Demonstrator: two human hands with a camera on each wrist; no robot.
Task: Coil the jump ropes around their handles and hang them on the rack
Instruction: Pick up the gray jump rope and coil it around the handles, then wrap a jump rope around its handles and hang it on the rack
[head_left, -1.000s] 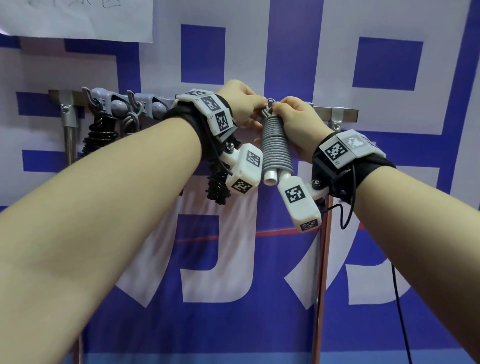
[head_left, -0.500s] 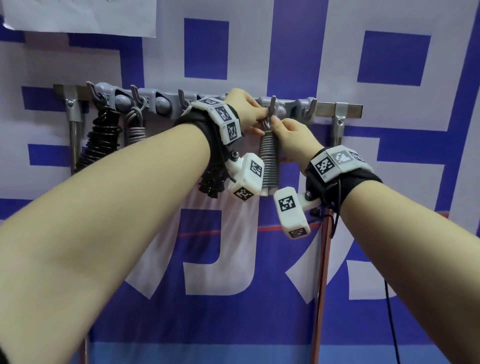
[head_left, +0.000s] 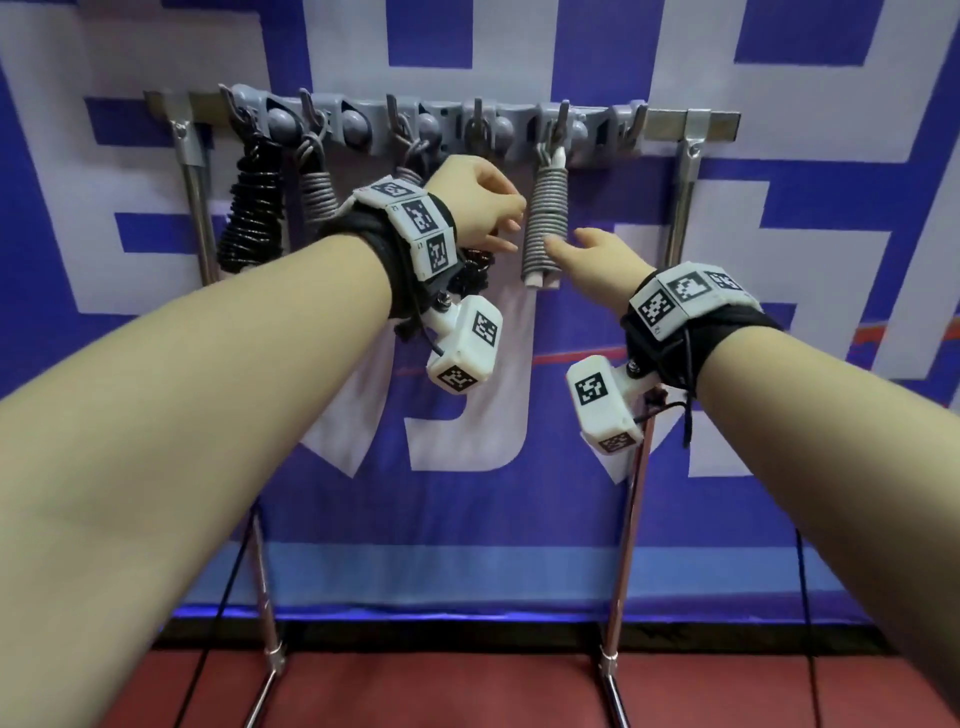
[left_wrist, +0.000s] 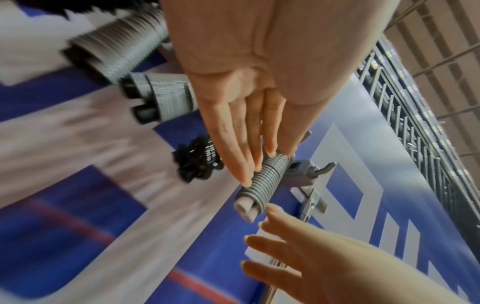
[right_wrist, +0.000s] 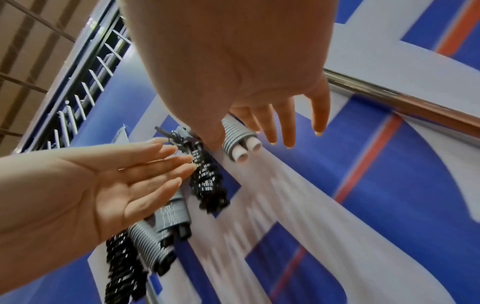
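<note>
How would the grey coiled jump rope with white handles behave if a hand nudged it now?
The grey jump rope hangs from one hook by a small loop, so it would probably swing, not slide. Its tight coils around two handles suggest a fairly stiff bundle. Both the left hand and right hand are open, so nothing steadies it.

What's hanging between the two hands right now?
The grey coiled jump rope, hanging from a rack hook, between left hand and right hand; clearest in the head view.

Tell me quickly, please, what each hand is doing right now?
Left hand: open, fingers straight, holding nothing.
Right hand: open, fingers spread, holding nothing, beside the hung grey jump rope.
</note>
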